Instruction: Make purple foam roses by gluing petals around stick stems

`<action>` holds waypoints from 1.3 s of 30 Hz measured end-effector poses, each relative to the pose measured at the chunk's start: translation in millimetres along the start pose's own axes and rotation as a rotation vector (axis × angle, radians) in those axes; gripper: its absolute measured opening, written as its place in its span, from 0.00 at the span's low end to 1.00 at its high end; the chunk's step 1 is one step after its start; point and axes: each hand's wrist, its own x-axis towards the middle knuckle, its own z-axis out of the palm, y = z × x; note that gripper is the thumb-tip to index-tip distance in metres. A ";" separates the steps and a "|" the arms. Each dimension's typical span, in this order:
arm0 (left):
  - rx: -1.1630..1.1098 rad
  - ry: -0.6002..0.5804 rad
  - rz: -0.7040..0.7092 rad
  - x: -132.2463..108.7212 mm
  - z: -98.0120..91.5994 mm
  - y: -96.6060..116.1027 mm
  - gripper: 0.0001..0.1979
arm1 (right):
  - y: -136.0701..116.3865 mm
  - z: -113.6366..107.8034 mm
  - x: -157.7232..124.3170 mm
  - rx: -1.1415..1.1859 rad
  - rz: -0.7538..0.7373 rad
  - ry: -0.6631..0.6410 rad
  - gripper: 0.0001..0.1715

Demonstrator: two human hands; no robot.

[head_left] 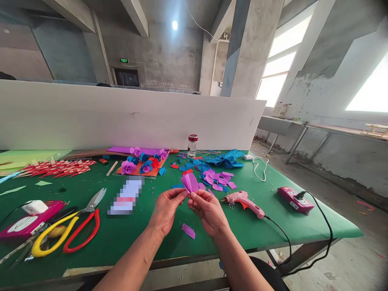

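Note:
Between my two hands, over the green table, is a purple crepe paper petal. My left hand pinches its lower left edge with thumb and forefinger. On the other side, my right hand pinches its base, the fingers curled behind it. One loose purple petal lies on the table below the hands. Just beyond them spreads a pile of purple petals mixed with blue paper pieces. A pink glue gun rests on its side to the right of my right hand.
Scissors with yellow and red handles lie at left beside a magenta power strip. Finished paper flowers sit on an orange sheet. A lidded glass jar stands by the white partition. Another power strip is at right, its black cord hanging off the edge.

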 end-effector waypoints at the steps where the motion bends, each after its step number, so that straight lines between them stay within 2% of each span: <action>1: -0.018 0.009 -0.007 0.1 0.3 -0.9 0.13 | 0.0 -0.2 -0.2 0.002 -0.002 -0.001 0.17; 15: -0.096 0.038 -0.030 -1.2 2.1 -10.4 0.11 | 1.4 3.6 -3.2 -0.005 -0.002 -0.007 0.20; 22: -0.110 0.076 -0.060 -6.9 8.3 -5.6 0.13 | 4.9 6.4 -4.6 -0.050 -0.042 0.006 0.20; 31: -0.093 0.134 0.001 -8.1 9.8 -4.7 0.13 | 13.2 8.2 -5.0 -0.094 -0.126 0.102 0.17; 39: -0.076 0.149 0.037 -9.6 12.5 -5.9 0.11 | 17.3 7.1 -3.7 -0.104 -0.152 0.131 0.16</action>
